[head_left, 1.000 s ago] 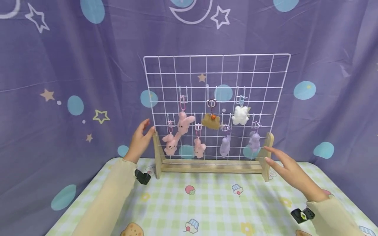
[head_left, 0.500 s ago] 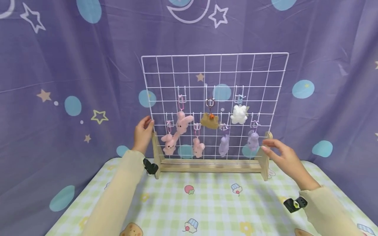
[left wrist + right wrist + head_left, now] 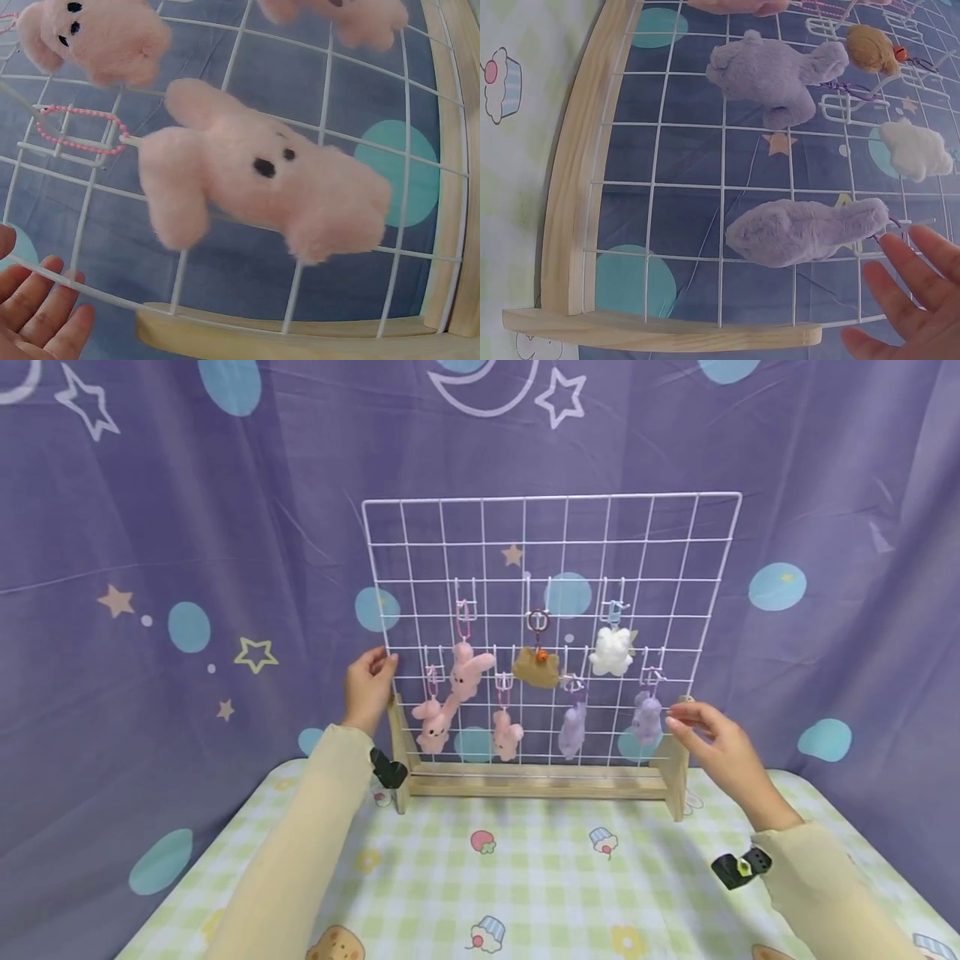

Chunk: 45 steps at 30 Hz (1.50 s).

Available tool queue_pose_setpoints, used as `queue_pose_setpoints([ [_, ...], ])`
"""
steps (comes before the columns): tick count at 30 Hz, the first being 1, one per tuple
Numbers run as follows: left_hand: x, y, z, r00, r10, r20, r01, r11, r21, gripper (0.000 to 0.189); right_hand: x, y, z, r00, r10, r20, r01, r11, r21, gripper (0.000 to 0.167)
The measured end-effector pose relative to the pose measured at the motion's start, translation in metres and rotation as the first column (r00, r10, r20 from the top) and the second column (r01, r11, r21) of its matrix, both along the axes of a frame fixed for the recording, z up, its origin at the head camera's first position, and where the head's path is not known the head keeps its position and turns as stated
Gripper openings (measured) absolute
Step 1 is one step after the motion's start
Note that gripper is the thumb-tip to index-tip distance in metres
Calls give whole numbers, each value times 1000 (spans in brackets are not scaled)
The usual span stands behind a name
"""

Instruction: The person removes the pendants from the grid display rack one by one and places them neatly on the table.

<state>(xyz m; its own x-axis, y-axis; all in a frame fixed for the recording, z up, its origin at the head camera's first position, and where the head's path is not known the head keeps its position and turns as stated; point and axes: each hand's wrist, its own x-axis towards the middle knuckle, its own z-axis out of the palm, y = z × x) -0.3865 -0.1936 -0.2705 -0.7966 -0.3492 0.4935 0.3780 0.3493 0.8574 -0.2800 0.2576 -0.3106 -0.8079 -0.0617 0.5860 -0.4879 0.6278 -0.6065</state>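
A white wire grid panel [image 3: 551,543] stands upright in a wooden base [image 3: 536,785], hung with plush keychains. My left hand [image 3: 369,687] is at the panel's left edge wire, beside a pink bunny plush [image 3: 432,727]. In the left wrist view, its fingers [image 3: 49,315] are relaxed, fingertips right at the edge wire. At the right edge is my right hand [image 3: 716,747], near a purple plush [image 3: 647,718]. In the right wrist view its fingers [image 3: 907,262] are spread and fairly straight, close by the tail end of that plush's cord.
On the hooks also hang a brown plush [image 3: 536,668], a white bear plush [image 3: 612,652] and another purple plush [image 3: 572,731]. Green checked cloth [image 3: 540,885] covers the table. Behind the rack hangs a purple curtain [image 3: 300,527].
My left hand has shifted up along the panel's left edge. The right hand has moved up and slightly inward. The rack and the plush keychains look the same.
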Motion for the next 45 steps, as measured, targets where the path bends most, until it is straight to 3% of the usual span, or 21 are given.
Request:
queue_pose_setpoints([
  [9,0,3,11,999,46,-18,-46,999,-9,34,-4,-1,-1,998,-56,11,56,998,-22,38],
  [14,0,6,14,994,108,-27,-109,993,-38,31,-5,-3,-7,999,-49,12,49,998,-36,36],
  [25,-4,0,12,977,205,-64,-205,979,0,23,-11,-12,-10,997,-75,-14,74,993,-95,33],
  [30,-5,0,14,982,178,-64,-176,984,37,21,-19,-16,-8,989,-147,-25,139,969,-207,34],
  [34,-6,0,17,986,154,-68,-150,987,60,21,-27,-18,-4,982,-189,18,186,941,-283,35],
  [39,-7,0,19,989,136,-59,-130,986,102,21,-41,-24,2,983,-174,53,182,914,-364,38],
  [45,-6,5,22,986,168,-20,-166,982,87,21,-51,-29,2,982,-187,-2,168,884,-436,27],
])
